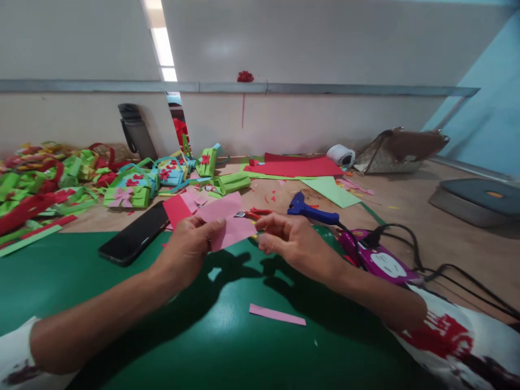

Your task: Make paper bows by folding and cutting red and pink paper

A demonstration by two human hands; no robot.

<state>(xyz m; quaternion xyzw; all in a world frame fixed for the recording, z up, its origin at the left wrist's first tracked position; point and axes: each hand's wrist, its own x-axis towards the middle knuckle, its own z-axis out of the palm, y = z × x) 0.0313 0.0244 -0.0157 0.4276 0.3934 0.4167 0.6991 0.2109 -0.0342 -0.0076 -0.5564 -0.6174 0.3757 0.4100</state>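
Note:
My left hand (187, 244) pinches a sheet of pink paper (227, 222) between thumb and fingers, above the green table surface. Close to the paper's right edge is my right hand (292, 238), its fingers curled and apart, with nothing visible in them. An orange-handled metal tool (260, 212) shows just beyond the paper and right fingertips; its full shape is partly hidden. On the green surface below lies a narrow pink paper strip (277, 314). Red and pink paper pieces (177, 210) are behind my left hand.
A black phone (136, 235) lies left. Right are a blue glue gun (312, 209) and a purple power strip (376, 257) with cables. Behind sit small green paper bags (128, 195), red sheets (298, 164), a tape roll (341, 155), a dark bottle (137, 130) and a handbag (400, 150).

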